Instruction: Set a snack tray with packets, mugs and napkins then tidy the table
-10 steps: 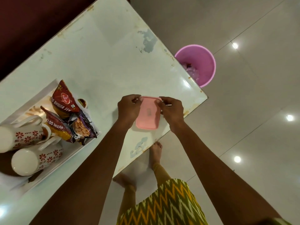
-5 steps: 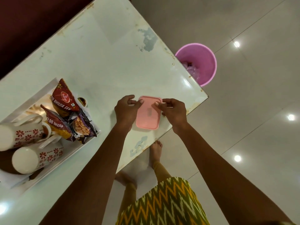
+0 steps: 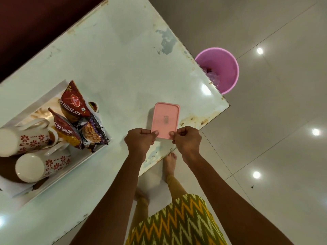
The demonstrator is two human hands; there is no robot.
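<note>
Pinching the pink lidded box (image 3: 165, 120) at its near corners with both hands' fingers (image 3: 155, 133) at centre frame, we judge tidying underway, since packets (image 3: 74, 108) and mugs (image 3: 26, 137) already fill the tray (image 3: 99, 149) at left.

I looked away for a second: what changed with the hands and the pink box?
Both hands slid from the far corners of the pink box to its near corners; left hand and right hand now pinch there. The box, tray, mugs and packets stayed put.
</note>
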